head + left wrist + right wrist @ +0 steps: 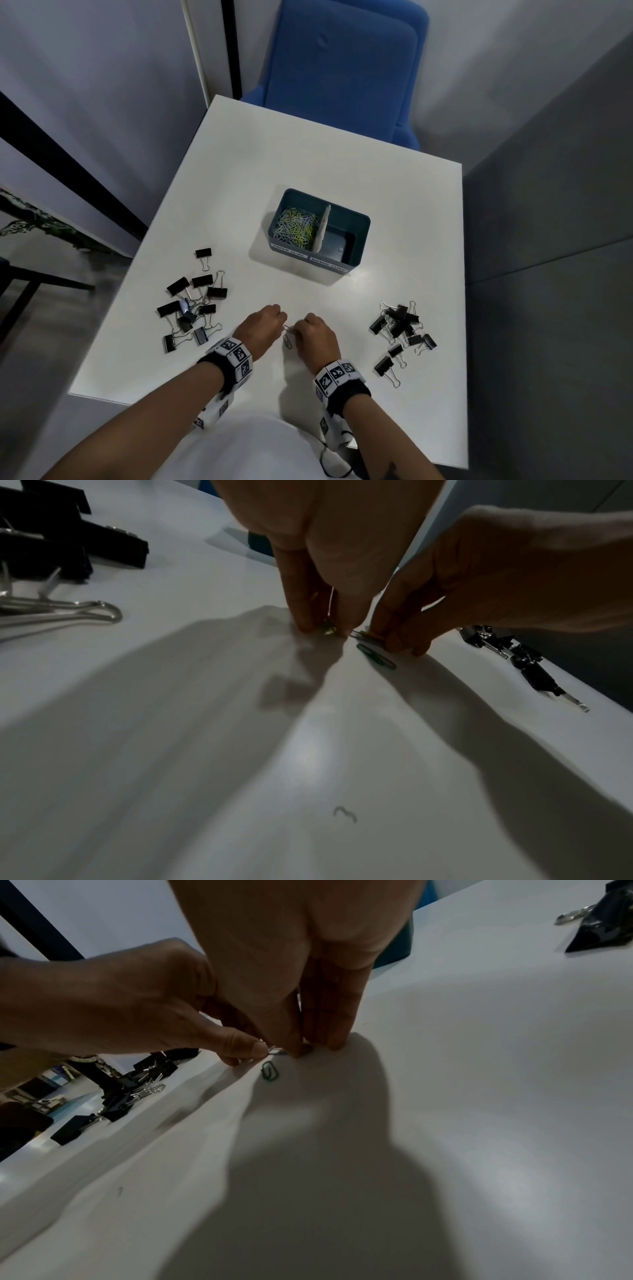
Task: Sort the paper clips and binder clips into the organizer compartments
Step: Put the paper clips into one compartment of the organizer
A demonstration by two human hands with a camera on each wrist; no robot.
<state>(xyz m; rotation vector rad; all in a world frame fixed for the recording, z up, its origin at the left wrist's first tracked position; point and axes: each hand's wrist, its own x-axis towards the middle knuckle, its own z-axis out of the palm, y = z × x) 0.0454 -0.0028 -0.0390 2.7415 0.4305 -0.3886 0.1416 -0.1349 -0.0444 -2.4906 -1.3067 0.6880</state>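
Head view: fingertips [297, 329] hide pinched paper clips [287, 329].

Black binder clips [191, 301] are lying on the white table [342, 164]; the teal organizer [356, 219] is holding yellow, white paper clips [296, 224].

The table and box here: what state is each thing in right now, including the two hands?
Organizer: upright, open on top.
Paper clip compartment: filled with coloured clips.
Binder clip compartment: holds no clips.
Left binder clip pile: loose on the table.
Right binder clip pile: loose on the table.
Green paper clip: flat on the table, untouched.
Left hand: pinching a small clip.
Right hand: pinching small clips.
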